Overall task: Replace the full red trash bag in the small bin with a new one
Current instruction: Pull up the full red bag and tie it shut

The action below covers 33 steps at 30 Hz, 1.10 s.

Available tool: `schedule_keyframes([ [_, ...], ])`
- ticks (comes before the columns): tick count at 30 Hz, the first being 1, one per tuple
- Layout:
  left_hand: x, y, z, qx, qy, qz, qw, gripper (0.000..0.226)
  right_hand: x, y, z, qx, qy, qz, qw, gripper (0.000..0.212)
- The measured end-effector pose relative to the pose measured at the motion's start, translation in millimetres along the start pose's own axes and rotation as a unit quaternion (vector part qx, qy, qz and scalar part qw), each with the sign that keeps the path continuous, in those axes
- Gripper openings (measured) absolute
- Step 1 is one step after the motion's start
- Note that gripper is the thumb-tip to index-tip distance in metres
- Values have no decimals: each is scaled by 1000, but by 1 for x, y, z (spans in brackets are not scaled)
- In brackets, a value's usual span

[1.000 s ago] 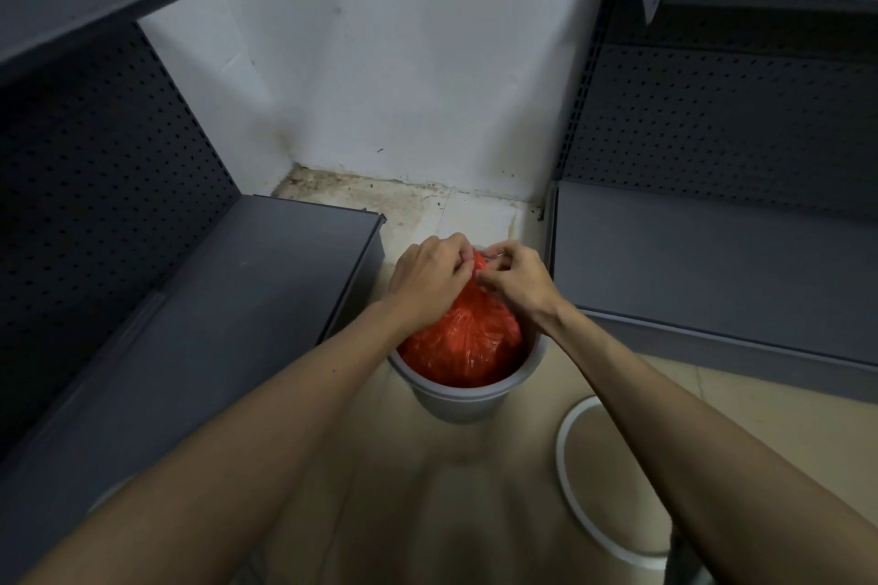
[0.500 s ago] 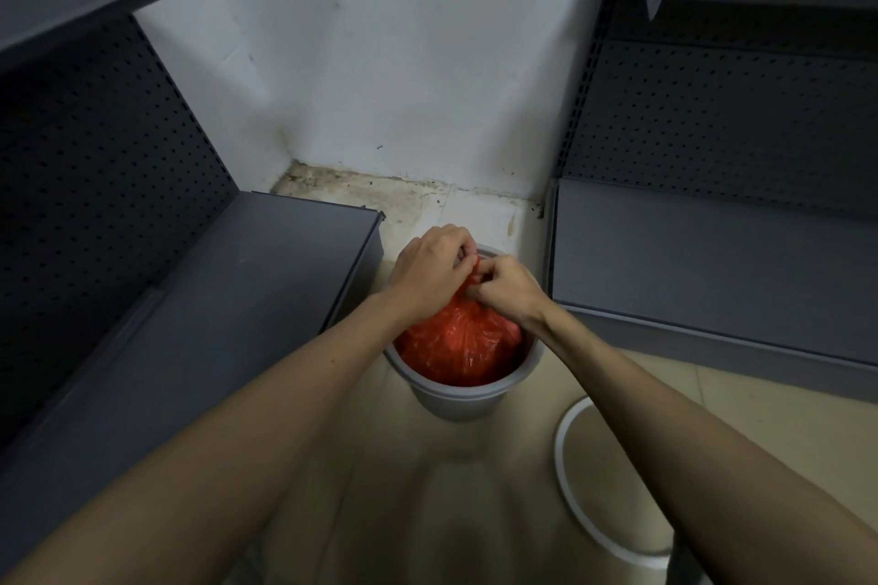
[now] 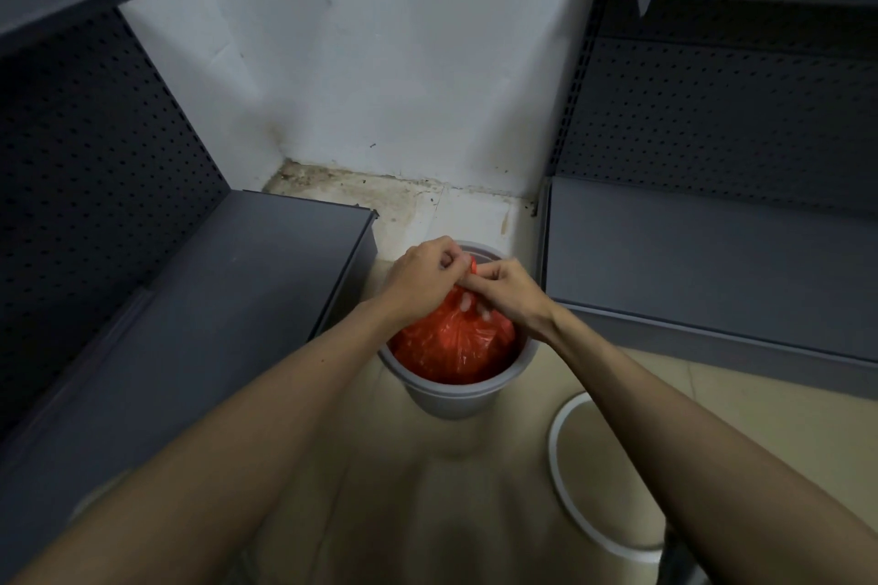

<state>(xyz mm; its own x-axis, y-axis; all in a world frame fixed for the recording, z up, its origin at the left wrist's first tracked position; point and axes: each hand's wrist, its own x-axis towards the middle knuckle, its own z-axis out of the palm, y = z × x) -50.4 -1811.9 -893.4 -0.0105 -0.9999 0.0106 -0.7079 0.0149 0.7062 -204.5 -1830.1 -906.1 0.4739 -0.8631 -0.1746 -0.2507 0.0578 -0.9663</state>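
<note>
A small grey bin (image 3: 453, 399) stands on the floor between two shelf units. A bulging red trash bag (image 3: 451, 347) fills it and rises above the rim. My left hand (image 3: 423, 276) and my right hand (image 3: 510, 295) meet over the bin's far side, both pinching the gathered top of the red bag. A small tuft of red plastic shows between the fingertips. The hands hide the bag's neck.
A white ring (image 3: 584, 485) lies on the beige floor to the right of the bin. Dark grey shelving (image 3: 228, 295) flanks the bin on the left, and a second grey shelf unit (image 3: 703, 266) on the right. A stained white wall (image 3: 404, 76) closes the corner behind.
Both hands have drawn closer together on the top of the bag, gathering it tighter. The bin and bag stay in place.
</note>
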Motion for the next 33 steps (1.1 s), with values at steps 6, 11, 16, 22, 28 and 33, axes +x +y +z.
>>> schedule_keyframes([
  [6,-6,-15,18,-165,-70,-122,976,35,2,8,-9,-25,-6,21,999,14],
  [11,-5,-10,22,-162,-76,-133,975,26,-3,13,-10,-132,0,-18,991,7],
  [16,-2,-11,20,-167,-102,-168,966,28,-4,28,-6,-308,47,-111,944,23],
  [22,2,-8,25,-214,-110,-265,934,27,-4,38,4,-337,85,-184,920,19],
  [28,7,-9,30,-294,-50,-355,886,9,-3,46,4,-310,102,-190,926,21],
  [33,6,-6,31,-312,50,-308,897,6,-5,46,5,-285,86,-170,940,23],
])
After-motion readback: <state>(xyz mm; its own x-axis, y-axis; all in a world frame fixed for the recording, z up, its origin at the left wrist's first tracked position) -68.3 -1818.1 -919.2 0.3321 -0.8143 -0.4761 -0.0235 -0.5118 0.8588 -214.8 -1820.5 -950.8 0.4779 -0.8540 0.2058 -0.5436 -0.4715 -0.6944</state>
